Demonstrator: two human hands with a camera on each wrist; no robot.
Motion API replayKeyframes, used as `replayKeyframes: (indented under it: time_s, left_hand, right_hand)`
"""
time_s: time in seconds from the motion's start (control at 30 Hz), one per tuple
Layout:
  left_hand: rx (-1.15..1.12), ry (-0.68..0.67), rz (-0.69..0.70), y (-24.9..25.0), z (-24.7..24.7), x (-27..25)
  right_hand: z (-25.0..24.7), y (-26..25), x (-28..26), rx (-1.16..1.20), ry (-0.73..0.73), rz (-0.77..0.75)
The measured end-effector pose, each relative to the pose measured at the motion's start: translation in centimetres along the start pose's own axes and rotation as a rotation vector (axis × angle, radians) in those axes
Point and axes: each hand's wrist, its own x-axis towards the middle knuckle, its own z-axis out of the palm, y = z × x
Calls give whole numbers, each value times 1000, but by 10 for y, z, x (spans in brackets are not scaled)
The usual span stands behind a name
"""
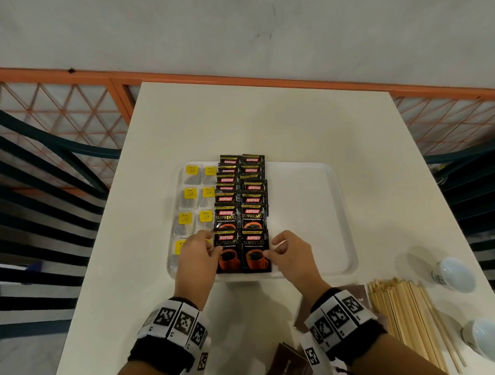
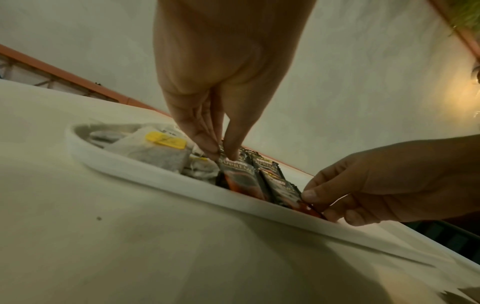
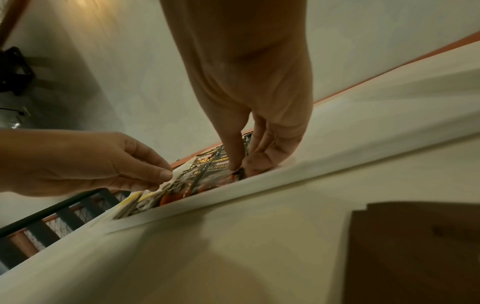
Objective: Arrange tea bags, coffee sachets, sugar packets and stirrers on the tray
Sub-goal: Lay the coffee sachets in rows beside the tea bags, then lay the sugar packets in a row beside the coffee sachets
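Brown packets (image 1: 287,368) (head view only) beside stirrers (image 1: 405,319)

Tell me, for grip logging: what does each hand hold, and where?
Left hand pinches the nearest left coffee sachet's left edge; right hand pinches the nearest right sachet's right edge.

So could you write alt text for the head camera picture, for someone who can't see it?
Two hands, left hand and right hand, pinch the nearest coffee sachets on a white tray, beside rows of tea bags. Wooden stirrers and two cups wait on the table.
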Motion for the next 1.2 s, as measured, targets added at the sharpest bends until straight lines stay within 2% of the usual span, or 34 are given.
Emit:
replayKeyframes:
  time_s: [0.13, 0.23, 0.33, 0.4, 0.47, 0.53, 0.6, 0.77, 0.93, 1.07, 1.2]
  left_hand:
    - [14, 16, 65, -3, -4, -5]
    - [-12, -38, 210, 1, -9, -19]
    - [-4, -269, 366, 6, -6, -45]
    - [51, -439, 408, 8, 0, -64]
    - [127, -605, 390, 10, 7, -80]
    - [192, -779, 311, 11, 14, -94]
    - [269, -880, 290, 11, 22, -107]
    - [421, -903, 401, 10, 38, -129]
    - [381, -850, 444, 10, 51, -140]
    - [347, -815, 428, 11, 55, -142]
    - [174, -810, 359, 15, 53, -144]
  right_hand:
    - [-7, -1, -7, -34, 6, -16]
    - [-19, -2, -17, -98, 13, -63]
    - [-37, 0, -32, -160, 20, -105]
    - [-51, 4, -48, -173, 21, -112]
    - [-65, 13, -67, -189, 33, -88]
    - [-76, 27, -88, -227, 65, -49]
    - [-83, 44, -108, -262, 86, -38]
    - [-80, 77, -160, -373, 134, -24]
    - [-60, 101, -198, -399, 180, 74]
    - [-49, 103, -203, -425, 170, 237]
    - [-41, 97, -190, -424, 131, 183]
